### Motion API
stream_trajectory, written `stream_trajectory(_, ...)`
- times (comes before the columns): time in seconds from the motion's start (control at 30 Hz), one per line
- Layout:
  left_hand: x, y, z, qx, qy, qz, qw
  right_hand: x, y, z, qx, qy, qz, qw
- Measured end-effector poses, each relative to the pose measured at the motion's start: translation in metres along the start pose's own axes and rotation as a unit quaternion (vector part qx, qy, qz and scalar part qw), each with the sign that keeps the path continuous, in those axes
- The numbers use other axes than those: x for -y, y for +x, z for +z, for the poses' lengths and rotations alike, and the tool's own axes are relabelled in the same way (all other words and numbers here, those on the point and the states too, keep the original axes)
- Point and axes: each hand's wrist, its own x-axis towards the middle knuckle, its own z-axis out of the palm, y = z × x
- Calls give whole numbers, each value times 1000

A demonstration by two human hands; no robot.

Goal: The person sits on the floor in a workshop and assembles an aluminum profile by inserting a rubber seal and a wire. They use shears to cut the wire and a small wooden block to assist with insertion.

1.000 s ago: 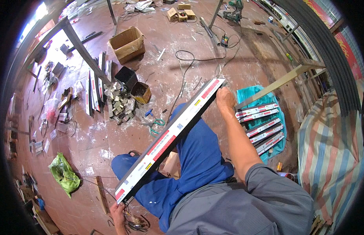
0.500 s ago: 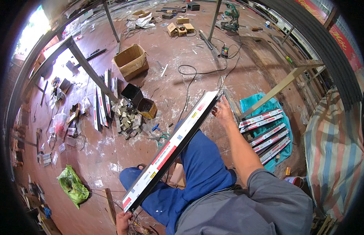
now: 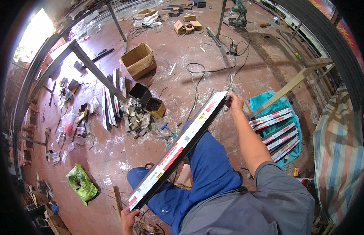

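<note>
A long black metal profile (image 3: 177,148), its top face covered in white film with red and yellow labels, slants across my lap from near left to far right. My left hand (image 3: 129,218) grips its lower end beside my knee. Around the upper end my right hand (image 3: 236,102) is closed, thumb near the edge and most fingertips hidden behind the bar. On a teal cloth (image 3: 264,98) to the right lie several shorter profiles (image 3: 282,133) with the same white and red film.
A grey metal frame leg (image 3: 282,92) stands beside my right arm. Ahead are a cardboard box (image 3: 139,62), a pile of small metal pieces (image 3: 139,120) and a black cable (image 3: 201,80). More long profiles (image 3: 110,103) lie left, with a green bag (image 3: 81,184) nearer.
My right hand's fingers, spread at the bar's upper end before, are now closed on it. The whole view has shifted slightly, and the bar stays across my lap.
</note>
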Motion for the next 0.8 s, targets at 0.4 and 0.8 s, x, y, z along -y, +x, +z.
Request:
stream_trajectory(0.4,-3,5,1,-8,8,-35,999,5,-14,-9,82,23,13,996)
stream_trajectory(0.8,23,14,-30,-32,82,-68,994,-22,-72,26,188,295,135,927)
